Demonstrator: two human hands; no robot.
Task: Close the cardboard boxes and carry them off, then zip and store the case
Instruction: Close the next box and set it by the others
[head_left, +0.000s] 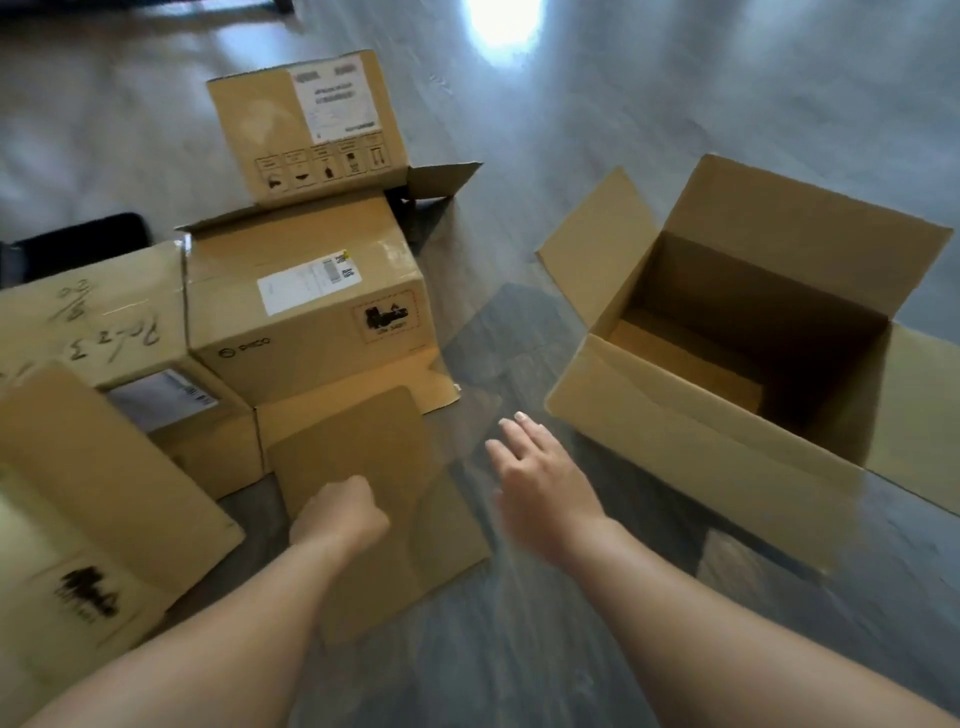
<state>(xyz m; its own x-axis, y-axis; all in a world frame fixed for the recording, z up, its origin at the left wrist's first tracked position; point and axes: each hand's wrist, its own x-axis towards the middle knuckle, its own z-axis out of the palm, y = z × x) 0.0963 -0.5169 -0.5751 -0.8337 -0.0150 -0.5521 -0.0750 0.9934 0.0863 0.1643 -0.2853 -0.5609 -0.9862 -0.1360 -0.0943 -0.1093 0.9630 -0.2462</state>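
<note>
light: dim, cool daylight; glare: blown-out white patch on the floor (506, 21) at top centre | shadows: soft, beside boxes | blur: motion smear on right hand (540, 483); edges bowed by wide-angle lens

Grey wood floor (519, 649) carries several cardboard boxes (311, 312).

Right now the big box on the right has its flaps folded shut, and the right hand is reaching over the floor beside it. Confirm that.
Not quite. The head view shows the big box on the right with its flaps standing open and its inside visible, not folded shut. The rest holds: the right hand is stretched out, fingers straight, over the floor beside it.
</note>
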